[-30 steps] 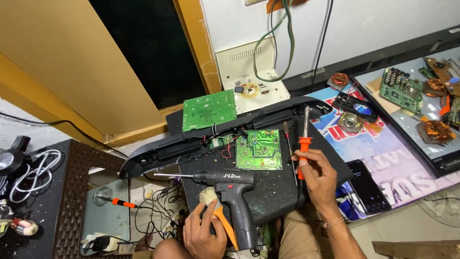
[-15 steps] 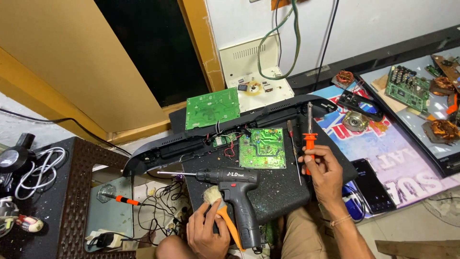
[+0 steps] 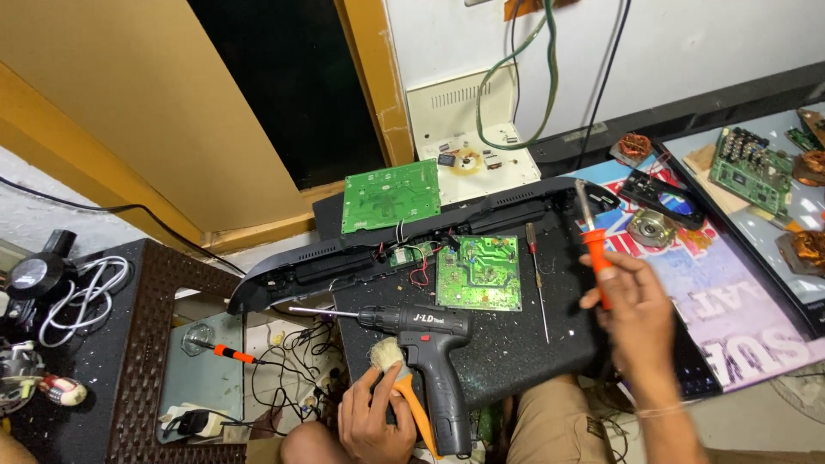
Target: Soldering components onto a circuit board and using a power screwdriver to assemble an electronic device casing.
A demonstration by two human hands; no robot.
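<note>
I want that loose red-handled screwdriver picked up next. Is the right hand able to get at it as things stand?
Probably not at once: the right hand is closed on an orange-handled tool. The red-handled screwdriver lies uncovered on the dark panel just beside it, with nothing between.

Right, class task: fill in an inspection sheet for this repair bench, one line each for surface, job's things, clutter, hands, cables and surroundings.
Surface: black speckled panel, dusty with debris.
Job's things: orange-handled soldering iron; orange-handled brush; green circuit board.
Clutter: cordless drill, loose screwdriver, second green board.
Hands: right hand grips the soldering iron, tip up; left hand holds the brush beside the drill.
Cables: white coil at left; green cable on wall.
Surroundings: white wall, wooden door frame.
</note>
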